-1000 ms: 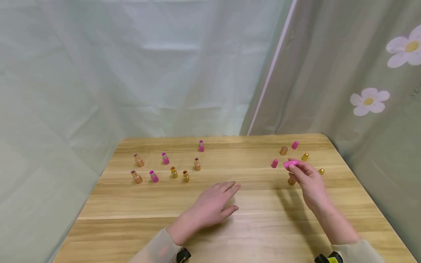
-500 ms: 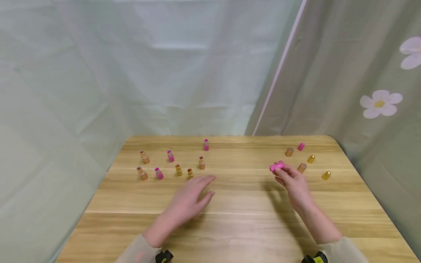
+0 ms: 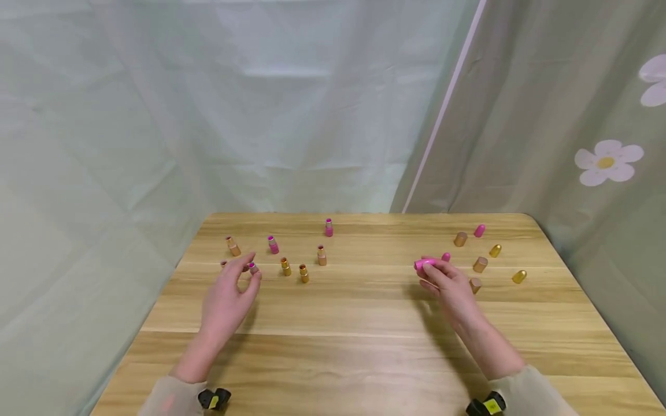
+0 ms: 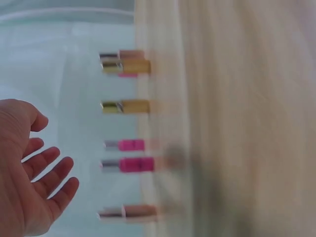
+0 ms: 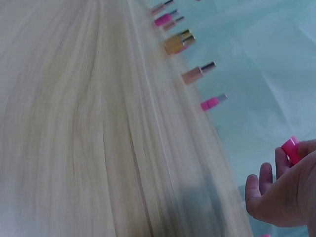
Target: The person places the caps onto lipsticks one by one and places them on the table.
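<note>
My right hand [image 3: 455, 292] pinches a pink lipstick cap [image 3: 424, 264] between thumb and fingers above the table. In the right wrist view the same cap [image 5: 292, 148] shows at the fingertips. My left hand [image 3: 226, 300] reaches over the left group of lipstick tubes, fingers spread, holding nothing. Between its thumb and forefinger, as the head view looks, appears a pink lipstick tube [image 3: 253, 267]; the left wrist view shows the hand [image 4: 29, 173] apart from the tubes, with a pink tube [image 4: 137, 164] standing upright. A copper tube [image 3: 224, 264] is mostly hidden behind the left hand.
Other uncapped tubes stand around the left group: copper [image 3: 233, 247], pink [image 3: 273, 245], gold [image 3: 285, 266] and another pink one [image 3: 329, 227] farther back. Loose caps stand at the right: copper [image 3: 460, 239], pink [image 3: 480, 231] and gold [image 3: 519, 277]. Curtains hang behind the wooden table [image 3: 333, 346].
My left hand has moved left from the table's middle to the left group of tubes. The right hand has carried the pink cap leftward from the other caps.
</note>
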A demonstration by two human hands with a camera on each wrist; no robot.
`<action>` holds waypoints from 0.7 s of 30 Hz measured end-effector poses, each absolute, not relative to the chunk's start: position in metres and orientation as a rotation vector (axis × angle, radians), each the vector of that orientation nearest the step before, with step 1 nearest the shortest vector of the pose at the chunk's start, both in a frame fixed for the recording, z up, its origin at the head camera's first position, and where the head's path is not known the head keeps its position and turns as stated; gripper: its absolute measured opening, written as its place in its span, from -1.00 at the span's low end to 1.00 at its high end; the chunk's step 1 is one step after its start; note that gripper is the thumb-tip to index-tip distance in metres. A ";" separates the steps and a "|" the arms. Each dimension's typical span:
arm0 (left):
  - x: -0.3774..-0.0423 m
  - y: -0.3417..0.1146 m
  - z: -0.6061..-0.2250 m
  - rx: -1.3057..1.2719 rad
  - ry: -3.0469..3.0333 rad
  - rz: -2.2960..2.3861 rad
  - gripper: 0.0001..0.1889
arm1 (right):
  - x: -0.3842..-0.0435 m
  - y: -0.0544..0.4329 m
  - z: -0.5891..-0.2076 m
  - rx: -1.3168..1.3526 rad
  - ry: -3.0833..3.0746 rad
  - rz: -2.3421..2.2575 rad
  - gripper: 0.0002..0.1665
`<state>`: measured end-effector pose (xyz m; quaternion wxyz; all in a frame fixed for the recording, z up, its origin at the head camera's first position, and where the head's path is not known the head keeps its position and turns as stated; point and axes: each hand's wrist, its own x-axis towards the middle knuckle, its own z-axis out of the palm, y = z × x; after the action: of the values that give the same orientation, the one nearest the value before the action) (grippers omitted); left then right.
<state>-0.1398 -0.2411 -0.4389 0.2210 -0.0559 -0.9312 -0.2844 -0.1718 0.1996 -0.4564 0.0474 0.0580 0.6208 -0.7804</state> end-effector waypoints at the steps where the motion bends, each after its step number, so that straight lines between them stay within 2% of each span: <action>1: -0.140 -0.245 -0.441 -0.122 -2.589 -0.801 -0.54 | -0.173 0.197 -0.457 0.207 1.842 -2.403 -0.60; 9: -0.139 -0.260 -0.454 0.028 -2.697 -0.844 -0.49 | -0.175 0.184 -0.457 0.369 1.571 -2.507 -0.85; 21: -0.160 -0.263 -0.463 0.168 -2.857 -1.065 -0.36 | -0.173 0.183 -0.456 0.372 1.576 -2.465 -0.68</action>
<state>-0.1599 -0.2630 -0.4632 0.0441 0.0551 -0.9347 -0.3484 -0.1731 0.1831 -0.4565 0.0958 0.1256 0.5319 -0.8320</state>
